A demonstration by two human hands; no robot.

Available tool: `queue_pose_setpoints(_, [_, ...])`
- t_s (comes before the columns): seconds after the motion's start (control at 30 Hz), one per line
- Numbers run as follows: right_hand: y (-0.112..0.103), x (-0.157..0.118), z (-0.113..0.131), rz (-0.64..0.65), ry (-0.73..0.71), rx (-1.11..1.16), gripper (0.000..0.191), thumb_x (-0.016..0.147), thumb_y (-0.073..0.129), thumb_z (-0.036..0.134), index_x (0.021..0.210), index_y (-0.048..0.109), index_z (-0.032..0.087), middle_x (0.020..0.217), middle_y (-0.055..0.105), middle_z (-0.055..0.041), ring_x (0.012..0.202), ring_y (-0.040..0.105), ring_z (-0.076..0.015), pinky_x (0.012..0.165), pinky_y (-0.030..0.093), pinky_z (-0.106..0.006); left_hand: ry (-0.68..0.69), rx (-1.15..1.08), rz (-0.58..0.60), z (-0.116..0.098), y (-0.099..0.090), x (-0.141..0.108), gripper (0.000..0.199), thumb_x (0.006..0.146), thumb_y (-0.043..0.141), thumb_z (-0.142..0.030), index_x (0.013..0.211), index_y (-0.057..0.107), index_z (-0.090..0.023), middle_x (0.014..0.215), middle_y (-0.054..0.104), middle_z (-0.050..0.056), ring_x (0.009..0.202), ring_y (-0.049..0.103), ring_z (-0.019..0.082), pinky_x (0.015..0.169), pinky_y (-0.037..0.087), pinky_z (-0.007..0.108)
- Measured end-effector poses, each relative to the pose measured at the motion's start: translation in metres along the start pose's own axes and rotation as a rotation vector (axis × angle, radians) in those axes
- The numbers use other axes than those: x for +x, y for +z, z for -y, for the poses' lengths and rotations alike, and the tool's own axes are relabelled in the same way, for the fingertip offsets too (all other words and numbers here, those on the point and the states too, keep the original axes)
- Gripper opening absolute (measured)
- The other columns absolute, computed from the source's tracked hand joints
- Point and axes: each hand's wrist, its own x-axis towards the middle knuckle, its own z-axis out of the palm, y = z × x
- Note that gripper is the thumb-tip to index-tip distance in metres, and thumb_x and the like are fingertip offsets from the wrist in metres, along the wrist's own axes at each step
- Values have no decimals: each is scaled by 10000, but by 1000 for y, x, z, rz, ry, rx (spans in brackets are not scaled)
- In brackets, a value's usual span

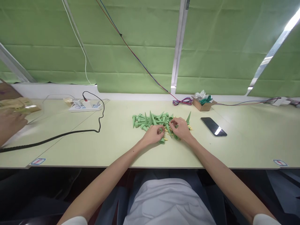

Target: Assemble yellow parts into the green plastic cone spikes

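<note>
Cones (151, 118) are lying heaped, many seemingly left, finished ones unclear, my left hand (153, 133) and right hand (181, 128) resting curled, grips uncertain.

"What did you see of the green cones (142, 120)?"

"From my station I saw them heaped loosely across the middle of the table (122, 147), slender, tapering to points, with collared wide ends. Most lay on their sides, overlapping and aimed every way."

"Any upright?"

"I saw a few tips pointing up, one at the heap's right end. The leftmost had its tip toward me; the nearest showed its wide end."

"And the yellow pieces (191, 127)?"

"They were small, scattered among the cones on the right side; I couldn't make out their shape."
</note>
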Motion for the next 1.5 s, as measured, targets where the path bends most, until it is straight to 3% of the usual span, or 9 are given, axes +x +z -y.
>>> queue_pose_setpoints(0.17, [3,-1,-2,127,5,-76,120,801,564,177,757,676,186,762,648,-45,834,544,-213,822,339,-335,-34,2,-132,3,0,2,174,846,502,-243,871,662,-179,543,543,-34,519,486,128,565,350,254])
queue_pose_setpoints(0.4, [6,-1,-8,191,84,-176,145,797,611,209,802,755,196,782,610,-57,869,505,-219,803,296,-338,-33,-6,-240,5,1,3,161,855,515,-250,870,659,-178,585,571,-35,535,494,119,580,372,257])
queue_pose_setpoints(1.07, [4,2,0,291,174,-278,137,825,648,238,836,781,207,825,658,-69,910,534,-229,777,286,-328,-25,-23,-239,5,5,3,166,850,521,-225,871,677,-172,602,597,-24,541,512,119,590,398,253])
queue_pose_setpoints(1.5, [5,0,-2,252,171,-256,138,864,635,260,843,747,181,866,644,-70,943,534,-238,802,292,-340,-15,-29,-224,4,6,3,181,848,517,-230,873,684,-168,612,605,-19,528,504,115,589,399,254])
